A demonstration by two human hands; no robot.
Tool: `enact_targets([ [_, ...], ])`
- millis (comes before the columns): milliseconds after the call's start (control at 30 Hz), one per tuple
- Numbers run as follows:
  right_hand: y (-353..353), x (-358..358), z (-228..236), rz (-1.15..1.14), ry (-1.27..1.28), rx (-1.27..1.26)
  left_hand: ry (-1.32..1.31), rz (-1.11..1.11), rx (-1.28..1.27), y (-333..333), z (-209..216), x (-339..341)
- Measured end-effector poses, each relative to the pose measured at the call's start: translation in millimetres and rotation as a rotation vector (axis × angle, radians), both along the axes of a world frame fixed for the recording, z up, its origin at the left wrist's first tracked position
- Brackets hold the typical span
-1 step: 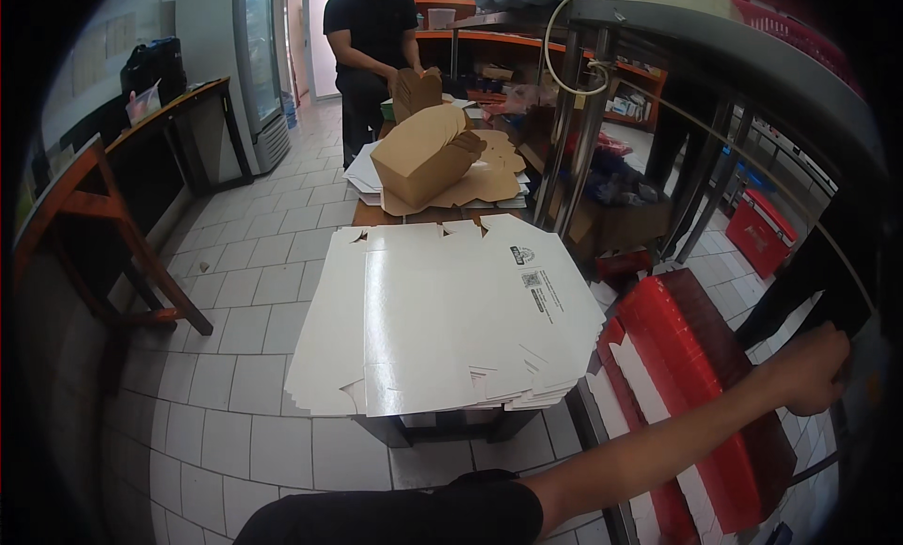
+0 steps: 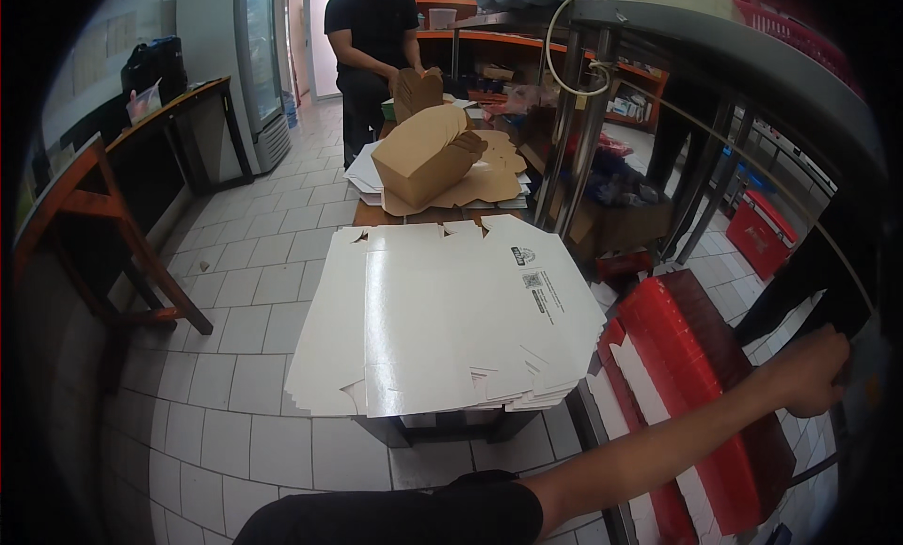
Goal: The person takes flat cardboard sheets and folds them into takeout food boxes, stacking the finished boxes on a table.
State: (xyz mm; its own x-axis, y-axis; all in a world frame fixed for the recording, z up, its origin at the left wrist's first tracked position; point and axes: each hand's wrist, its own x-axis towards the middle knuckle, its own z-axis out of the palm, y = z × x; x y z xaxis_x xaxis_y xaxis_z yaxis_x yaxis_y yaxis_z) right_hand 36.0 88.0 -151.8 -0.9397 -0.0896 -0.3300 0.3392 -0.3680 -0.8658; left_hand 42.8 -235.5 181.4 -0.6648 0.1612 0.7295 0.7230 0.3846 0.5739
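Observation:
My left hand [image 2: 816, 371] is at the far right with its fingers closed, its bare forearm crossing over a red-and-white block-shaped thing [image 2: 701, 376]. The fingers meet a dim greyish thing [image 2: 867, 387] at the dark picture rim, too shadowed to make out. My right hand is out of sight. In front of me, a stack of flat white carton blanks [image 2: 442, 310] with cut slots and small dark print lies on a low bench. Beyond it, a brown folded carton [image 2: 423, 159] rests tilted on flat brown carton blanks [image 2: 503, 178].
Across the bench a person in black [image 2: 372, 28] handles another brown carton [image 2: 417, 94]. A steel table [image 2: 715, 28] overhangs on the right, with a red cooler box [image 2: 760, 233] beyond. To the left are a wooden frame [image 2: 89, 204] and tiled floor [image 2: 221, 371].

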Motion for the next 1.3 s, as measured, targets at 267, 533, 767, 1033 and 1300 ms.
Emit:
enact_targets([
  [267,-11,-15,-13,0.215,0.13,0.343,-0.024,0.001,0.0,5,0,-2],
  [533,0,-21,-21,0.264,0.167,0.449,0.014,0.018,0.033,10,-3,0],
  [767,9,-22,-29,0.304,0.198,0.49,0.056,-0.032,0.019,22,-10,-9],
  [1033,-22,4,0,0.125,0.177,0.437,-0.129,-0.122,-0.136,18,-16,-12],
  [1300,-19,1,-11,0.208,0.177,0.367,-0.187,0.226,-0.318,-14,-39,-38],
])
